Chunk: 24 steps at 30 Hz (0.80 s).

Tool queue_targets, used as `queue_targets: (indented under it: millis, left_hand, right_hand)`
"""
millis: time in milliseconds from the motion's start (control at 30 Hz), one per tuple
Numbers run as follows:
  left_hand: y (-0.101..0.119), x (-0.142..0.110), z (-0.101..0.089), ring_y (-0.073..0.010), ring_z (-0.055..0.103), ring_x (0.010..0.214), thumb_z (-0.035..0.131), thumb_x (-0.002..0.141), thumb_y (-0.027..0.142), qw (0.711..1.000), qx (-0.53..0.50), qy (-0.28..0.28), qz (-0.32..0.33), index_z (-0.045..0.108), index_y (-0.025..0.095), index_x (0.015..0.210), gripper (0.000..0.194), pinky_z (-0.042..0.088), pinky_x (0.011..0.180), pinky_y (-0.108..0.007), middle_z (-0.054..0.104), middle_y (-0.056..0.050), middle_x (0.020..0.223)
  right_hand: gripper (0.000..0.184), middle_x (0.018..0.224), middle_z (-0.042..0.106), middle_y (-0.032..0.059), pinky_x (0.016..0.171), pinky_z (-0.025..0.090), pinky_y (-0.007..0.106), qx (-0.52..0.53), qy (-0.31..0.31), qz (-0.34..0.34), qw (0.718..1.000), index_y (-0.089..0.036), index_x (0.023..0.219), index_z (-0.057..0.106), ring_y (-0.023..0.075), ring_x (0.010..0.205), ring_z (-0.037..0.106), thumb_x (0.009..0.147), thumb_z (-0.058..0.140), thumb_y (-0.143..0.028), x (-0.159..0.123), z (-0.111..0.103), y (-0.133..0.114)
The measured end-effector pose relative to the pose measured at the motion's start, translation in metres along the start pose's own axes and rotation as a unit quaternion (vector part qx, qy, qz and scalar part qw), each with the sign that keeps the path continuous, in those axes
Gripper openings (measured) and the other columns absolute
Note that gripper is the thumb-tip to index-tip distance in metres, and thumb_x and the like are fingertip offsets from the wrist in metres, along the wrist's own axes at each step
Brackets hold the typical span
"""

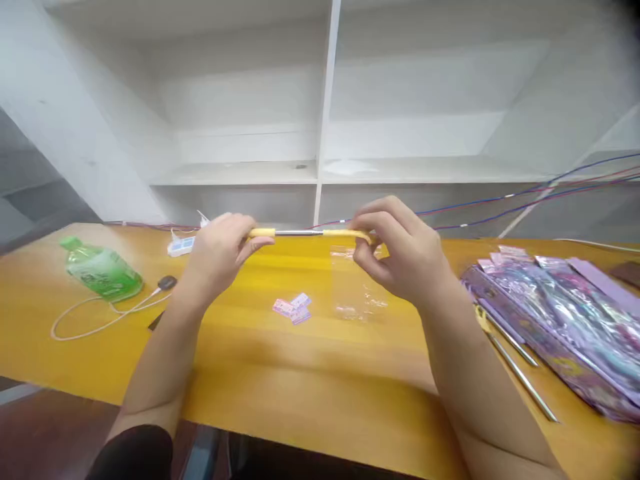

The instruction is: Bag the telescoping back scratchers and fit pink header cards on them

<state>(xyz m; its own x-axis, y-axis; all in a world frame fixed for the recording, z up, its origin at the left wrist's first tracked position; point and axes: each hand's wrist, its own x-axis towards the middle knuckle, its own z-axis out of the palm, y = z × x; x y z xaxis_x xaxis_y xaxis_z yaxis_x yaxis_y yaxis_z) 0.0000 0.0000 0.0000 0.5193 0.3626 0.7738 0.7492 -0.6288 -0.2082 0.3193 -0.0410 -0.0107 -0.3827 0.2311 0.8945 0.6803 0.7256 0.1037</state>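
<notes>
Spanning the gap above the table (300, 373), the yellow-and-silver rod (299, 233) lies level, pinched by left-hand (225, 247) fingers at one end and right-hand (395, 247) fingers at the other; small printed cards (293, 309) lie below.

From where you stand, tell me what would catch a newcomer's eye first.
Likely the slim yellow-and-silver rod, held level between both hands above the table. Next, the bright green bottle lying at the left, and the shiny heap of purple packets at the right.
</notes>
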Motion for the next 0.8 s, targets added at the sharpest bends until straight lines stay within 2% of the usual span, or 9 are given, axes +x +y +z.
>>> queue_targets:
  millis: [167,333,533,667,800]
  left_hand:
    - [0.002,0.001,0.01,-0.0171,0.049,0.062,0.059,0.107,0.05,1.0,0.024,-0.006,0.005,0.05,0.022,0.078,0.041,0.034,0.062,-0.033,0.054,0.001,0.066]
    - [0.006,0.001,0.017,-0.0162,0.047,0.059,0.056,0.109,0.046,1.0,0.025,0.0,0.019,0.051,0.022,0.076,0.041,0.031,0.059,-0.033,0.051,0.002,0.062]
    - [0.0,0.003,0.025,-0.0156,0.043,0.057,0.055,0.11,0.045,0.999,0.014,0.02,0.041,0.044,0.022,0.072,0.045,0.029,0.057,-0.032,0.046,0.002,0.06]
    - [-0.012,0.003,0.026,-0.0161,0.037,0.055,0.056,0.108,0.049,0.998,0.028,0.039,0.03,0.04,0.023,0.069,0.05,0.025,0.056,-0.033,0.041,0.002,0.057]
    - [-0.029,0.0,0.021,-0.0175,0.039,0.058,0.056,0.108,0.051,0.998,0.04,0.047,0.009,0.042,0.023,0.069,0.05,0.024,0.056,-0.034,0.042,0.001,0.058]
  right_hand:
    - [0.019,0.093,0.069,0.0022,0.056,0.044,0.025,-0.064,0.014,0.019,0.998,-0.021,0.096,0.059,0.0107,0.069,0.059,0.09,0.056,-0.003,-0.001,0.004,0.006]
    - [0.016,0.076,0.062,-0.0014,0.054,0.038,0.025,-0.143,0.058,0.062,0.986,-0.021,0.081,0.057,0.0098,0.061,0.052,0.085,0.056,-0.006,-0.002,0.012,0.011]
    - [0.017,0.068,0.059,-0.0025,0.054,0.035,0.026,-0.192,0.1,0.095,0.972,-0.022,0.078,0.062,0.0106,0.059,0.048,0.081,0.057,-0.006,-0.001,0.016,0.008]
    - [0.017,0.069,0.058,-0.0017,0.057,0.036,0.028,-0.2,0.112,0.115,0.966,-0.022,0.081,0.064,0.012,0.061,0.051,0.082,0.058,-0.007,0.001,0.009,0.011]
    - [0.016,0.066,0.057,-0.0005,0.059,0.037,0.029,-0.211,0.148,0.134,0.957,-0.022,0.079,0.065,0.0141,0.063,0.053,0.081,0.056,-0.01,0.001,-0.012,0.033]
